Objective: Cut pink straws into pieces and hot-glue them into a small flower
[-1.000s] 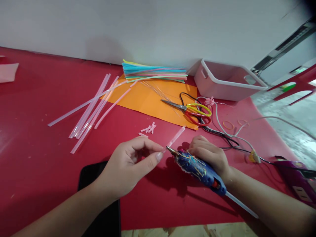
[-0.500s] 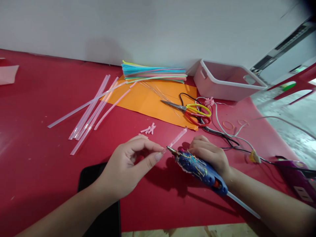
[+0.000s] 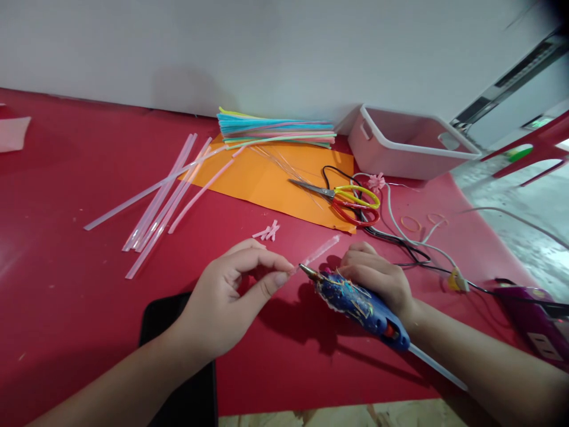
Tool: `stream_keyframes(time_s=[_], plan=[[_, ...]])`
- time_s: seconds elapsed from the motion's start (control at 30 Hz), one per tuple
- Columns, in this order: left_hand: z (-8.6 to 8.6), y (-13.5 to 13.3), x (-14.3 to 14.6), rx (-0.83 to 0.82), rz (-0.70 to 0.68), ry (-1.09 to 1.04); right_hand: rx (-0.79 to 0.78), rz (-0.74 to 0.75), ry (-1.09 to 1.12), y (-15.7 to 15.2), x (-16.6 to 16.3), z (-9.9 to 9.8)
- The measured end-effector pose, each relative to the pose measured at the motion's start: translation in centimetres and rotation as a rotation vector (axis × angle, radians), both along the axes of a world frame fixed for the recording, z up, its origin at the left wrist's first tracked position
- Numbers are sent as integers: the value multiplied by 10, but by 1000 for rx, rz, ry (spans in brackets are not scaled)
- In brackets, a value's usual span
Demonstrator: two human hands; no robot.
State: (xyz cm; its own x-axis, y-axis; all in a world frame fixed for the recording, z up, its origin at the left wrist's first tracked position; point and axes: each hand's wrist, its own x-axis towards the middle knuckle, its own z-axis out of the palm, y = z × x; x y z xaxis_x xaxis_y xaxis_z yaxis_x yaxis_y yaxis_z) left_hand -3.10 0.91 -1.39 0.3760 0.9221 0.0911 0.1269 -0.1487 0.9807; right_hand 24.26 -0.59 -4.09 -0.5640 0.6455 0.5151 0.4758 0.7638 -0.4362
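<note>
My left hand pinches one end of a short pale pink straw piece between thumb and forefinger, low over the red table. My right hand grips a blue glue gun whose metal nozzle touches the straw piece close to my left fingertips. A clear glue stick pokes out of the back of the gun. A few small pink straw bits lie just beyond my left hand.
Long pale straws lie at the left, an orange sheet and a bundle of coloured straws behind. Scissors, cables, rubber bands, a white bin, a purple device and a black object surround the hands.
The far end of the straw piece has swung slightly to the right and both hands have shifted a little. Grips are unchanged.
</note>
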Motion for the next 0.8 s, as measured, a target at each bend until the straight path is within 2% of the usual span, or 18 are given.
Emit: stream_keyframes(time_s=[0.27,0.8], plan=[[2,-1,-1,152,24,60,1,4,-13,0,0,1],[1,2,0,106,8,14,-4,18,-11,1,0,3]])
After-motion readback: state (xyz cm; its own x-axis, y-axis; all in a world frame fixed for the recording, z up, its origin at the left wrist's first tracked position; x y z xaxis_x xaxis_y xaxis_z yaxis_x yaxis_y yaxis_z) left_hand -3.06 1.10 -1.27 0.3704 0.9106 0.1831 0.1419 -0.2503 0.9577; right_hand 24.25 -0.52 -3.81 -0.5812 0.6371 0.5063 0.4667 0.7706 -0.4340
